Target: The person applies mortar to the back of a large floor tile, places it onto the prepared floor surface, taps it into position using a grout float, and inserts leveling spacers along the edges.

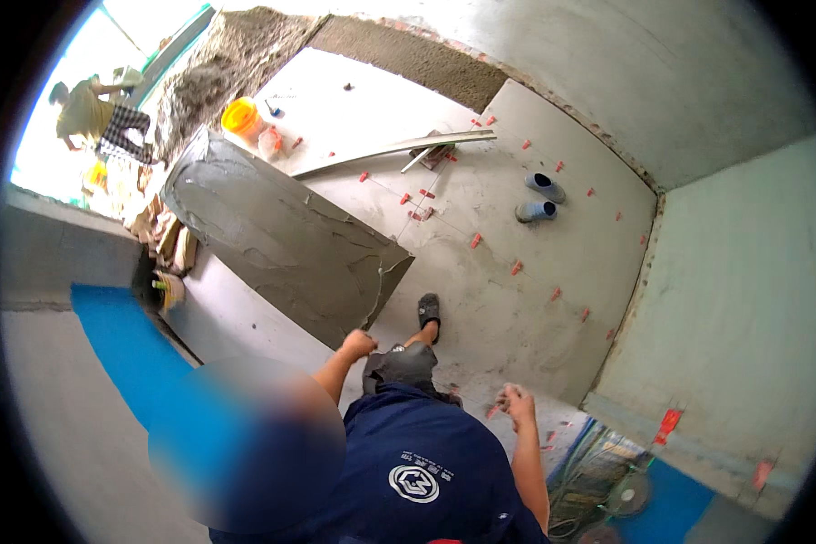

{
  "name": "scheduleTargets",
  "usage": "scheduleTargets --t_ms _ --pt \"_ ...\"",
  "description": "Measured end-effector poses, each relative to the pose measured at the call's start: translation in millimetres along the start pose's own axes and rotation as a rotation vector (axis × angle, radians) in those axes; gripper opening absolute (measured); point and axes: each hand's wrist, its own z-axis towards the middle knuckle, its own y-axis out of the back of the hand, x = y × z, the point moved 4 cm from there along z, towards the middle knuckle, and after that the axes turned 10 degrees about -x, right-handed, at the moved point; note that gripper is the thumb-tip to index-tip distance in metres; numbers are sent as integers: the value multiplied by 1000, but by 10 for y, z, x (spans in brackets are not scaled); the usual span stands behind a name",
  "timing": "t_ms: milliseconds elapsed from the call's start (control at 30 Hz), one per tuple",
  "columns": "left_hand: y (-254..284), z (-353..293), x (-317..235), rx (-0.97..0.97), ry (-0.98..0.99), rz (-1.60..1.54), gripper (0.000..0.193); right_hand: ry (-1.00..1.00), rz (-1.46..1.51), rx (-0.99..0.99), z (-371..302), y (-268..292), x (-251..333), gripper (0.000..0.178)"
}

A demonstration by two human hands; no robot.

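Note:
A thin, mortar-flecked cord [378, 288] rises from my left hand [358, 345], whose fingers are closed around its lower end. It runs over the near corner of a long slab of wet grey mortar [286, 240], spread with trowel ridges. My right hand [515, 405] is held out to the right, dusty, its fingers curled; what they hold, if anything, is too small to make out. Close by it is a red tile levelling clip [492, 412]. My foot in a dark clog [429, 313] stands on the pale tiled floor [480, 317], right of the mortar.
Red clips [476, 240] line the tile joints. A metal straightedge [394, 148] lies beyond the mortar, near an orange bucket [241, 118]. Blue-grey boots [537, 211] stand at right. Coiled hoses [598, 471] lie lower right. Another person [100, 118] works far left beside a sand heap [222, 68].

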Motion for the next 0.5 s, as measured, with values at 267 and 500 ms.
scheduleTargets --t_ms 267,500 --pt "922 356 -1354 -222 -54 -599 13 -239 -132 -176 1211 1134 219 39" --pt "600 230 -575 -416 232 -770 36 -214 -417 -96 1896 318 1357 25"
